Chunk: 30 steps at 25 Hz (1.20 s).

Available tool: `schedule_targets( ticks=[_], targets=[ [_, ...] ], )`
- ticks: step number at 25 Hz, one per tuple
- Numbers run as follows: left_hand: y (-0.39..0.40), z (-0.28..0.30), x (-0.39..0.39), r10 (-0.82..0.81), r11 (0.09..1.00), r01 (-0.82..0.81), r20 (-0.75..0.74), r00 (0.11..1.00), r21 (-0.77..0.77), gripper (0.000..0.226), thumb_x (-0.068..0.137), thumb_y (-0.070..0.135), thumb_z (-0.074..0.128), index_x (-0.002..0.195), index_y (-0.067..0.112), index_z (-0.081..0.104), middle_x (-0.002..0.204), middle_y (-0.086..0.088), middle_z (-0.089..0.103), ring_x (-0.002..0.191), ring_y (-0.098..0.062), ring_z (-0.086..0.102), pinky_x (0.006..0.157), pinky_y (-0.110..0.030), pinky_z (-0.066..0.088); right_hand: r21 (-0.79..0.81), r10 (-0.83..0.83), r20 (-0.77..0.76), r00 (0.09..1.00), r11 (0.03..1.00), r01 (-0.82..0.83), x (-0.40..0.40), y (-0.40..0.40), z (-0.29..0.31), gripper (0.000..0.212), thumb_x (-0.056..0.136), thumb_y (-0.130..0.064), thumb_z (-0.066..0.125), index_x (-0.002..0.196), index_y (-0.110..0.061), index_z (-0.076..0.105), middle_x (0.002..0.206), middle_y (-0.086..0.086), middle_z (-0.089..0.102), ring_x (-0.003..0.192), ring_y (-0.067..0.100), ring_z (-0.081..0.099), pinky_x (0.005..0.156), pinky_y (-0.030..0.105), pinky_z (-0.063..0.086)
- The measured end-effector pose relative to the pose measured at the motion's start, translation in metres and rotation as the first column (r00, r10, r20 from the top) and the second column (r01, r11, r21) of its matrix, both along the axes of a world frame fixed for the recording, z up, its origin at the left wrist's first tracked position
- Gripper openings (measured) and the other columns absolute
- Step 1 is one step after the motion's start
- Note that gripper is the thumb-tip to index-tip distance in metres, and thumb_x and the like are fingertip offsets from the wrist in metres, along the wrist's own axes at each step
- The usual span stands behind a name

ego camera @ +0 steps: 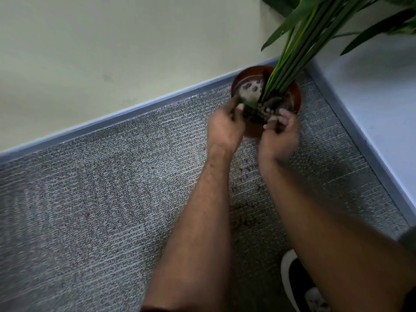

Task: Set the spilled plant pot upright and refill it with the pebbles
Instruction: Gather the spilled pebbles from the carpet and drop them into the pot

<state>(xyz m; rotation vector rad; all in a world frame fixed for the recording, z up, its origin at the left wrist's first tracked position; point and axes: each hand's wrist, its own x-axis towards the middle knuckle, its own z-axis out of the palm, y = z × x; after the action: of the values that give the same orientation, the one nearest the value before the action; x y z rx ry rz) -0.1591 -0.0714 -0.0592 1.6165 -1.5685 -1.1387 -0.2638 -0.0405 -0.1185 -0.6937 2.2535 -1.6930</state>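
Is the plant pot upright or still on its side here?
Upright, roughly: the plant pot stands on the carpet with its round rim facing up and stems rising from it, leaning right. Both hands are at its near edge.

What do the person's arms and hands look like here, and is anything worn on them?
Both hands, left and right, are bare: no gloves, rings or watch show. The forearms are uncovered and lightly haired. A dark edge, perhaps a sleeve, shows at the frame's right border.

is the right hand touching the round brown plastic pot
Touching. The head view shows the right hand wrapped over the near rim of the round brown plastic pot, fingers curling onto the pebbles inside.
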Motion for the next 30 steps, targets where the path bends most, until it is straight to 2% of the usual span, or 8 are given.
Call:
schedule_targets(
  ticks=[4,7,9,11,16,20,26,30],
  targets=[
    [0.053,-0.067,0.047,0.263,0.896,-0.311,0.186,0.947,0.316,0.033,0.096,0.043,0.063,0.120,0.020,0.063,0.113,-0.001,0.070,0.102,-0.018,0.069,0.088,-0.030,0.056,0.228,0.347,-0.125,0.930,0.922,-0.314,0.018,0.032,-0.018,0.022,0.097,-0.032,0.062,0.103,-0.012,0.062,0.092,-0.003,0.064,0.081,0.012,0.059,0.069,0.021,0.044],
    [0.091,-0.107,0.071,0.019,0.760,-0.259,0.379,0.925,0.595,0.085,0.078,0.064,0.075,0.143,0.022,0.042,0.134,-0.015,0.055,0.120,-0.037,0.061,0.099,-0.045,0.054,0.623,0.685,0.181,0.706,0.475,-0.621,0.026,0.058,-0.050,0.029,0.089,-0.040,0.070,0.106,-0.021,0.058,0.101,0.001,0.068,0.090,0.023,0.067,0.077,0.033,0.053],
    [0.108,-0.119,0.075,-0.159,0.754,-0.160,0.413,0.897,0.637,0.093,0.079,0.059,0.077,0.152,0.026,0.029,0.142,-0.019,0.041,0.126,-0.041,0.056,0.103,-0.048,0.051,0.759,0.758,0.319,0.569,0.155,-0.632,0.027,0.075,-0.064,0.049,0.080,-0.050,0.077,0.114,-0.023,0.053,0.108,0.003,0.067,0.099,0.027,0.066,0.083,0.037,0.053],
    [0.114,-0.126,0.075,-0.257,0.812,-0.058,0.444,0.858,0.581,0.086,0.085,0.040,0.078,0.154,0.028,0.027,0.146,-0.019,0.037,0.125,-0.040,0.056,0.102,-0.047,0.049,0.773,0.801,0.376,0.465,0.006,-0.634,0.031,0.087,-0.069,0.068,0.072,-0.055,0.081,0.123,-0.022,0.050,0.119,0.006,0.062,0.106,0.030,0.064,0.086,0.038,0.052],
    [0.112,-0.138,0.076,-0.377,0.862,0.123,0.458,0.805,0.492,0.054,0.093,0.028,0.066,0.141,0.035,0.044,0.139,-0.012,0.049,0.109,-0.037,0.066,0.091,-0.043,0.054,0.857,0.932,0.271,0.241,-0.119,-0.502,0.048,0.097,-0.075,0.068,0.077,-0.045,0.078,0.129,-0.017,0.044,0.135,0.015,0.045,0.108,0.039,0.063,0.082,0.042,0.051],
    [0.108,-0.142,0.078,-0.398,0.855,0.169,0.410,0.820,0.491,0.054,0.092,0.030,0.067,0.142,0.031,0.046,0.142,-0.012,0.052,0.114,-0.035,0.065,0.097,-0.042,0.055,0.891,0.973,0.172,0.154,-0.087,-0.445,0.049,0.105,-0.074,0.042,0.090,-0.034,0.064,0.126,-0.020,0.051,0.136,0.013,0.044,0.099,0.037,0.066,0.079,0.043,0.053],
    [0.111,-0.144,0.073,-0.499,0.827,0.222,0.494,0.713,0.516,0.071,0.090,0.040,0.065,0.152,0.031,0.032,0.152,-0.012,0.040,0.122,-0.038,0.061,0.099,-0.046,0.053,0.966,0.925,0.067,0.373,0.034,-0.258,0.034,0.112,-0.075,0.055,0.095,-0.047,0.055,0.141,-0.021,0.039,0.149,0.016,0.034,0.109,0.039,0.062,0.084,0.043,0.051],
    [0.122,-0.149,0.066,-0.494,0.831,0.217,0.498,0.713,0.513,0.071,0.097,0.032,0.059,0.157,0.028,0.023,0.154,-0.015,0.041,0.124,-0.039,0.060,0.101,-0.047,0.052,0.903,0.882,0.167,0.440,0.042,-0.428,0.033,0.120,-0.085,0.038,0.094,-0.024,0.055,0.131,-0.017,0.049,0.142,0.019,0.042,0.107,0.041,0.063,0.085,0.044,0.051]
  ],
)
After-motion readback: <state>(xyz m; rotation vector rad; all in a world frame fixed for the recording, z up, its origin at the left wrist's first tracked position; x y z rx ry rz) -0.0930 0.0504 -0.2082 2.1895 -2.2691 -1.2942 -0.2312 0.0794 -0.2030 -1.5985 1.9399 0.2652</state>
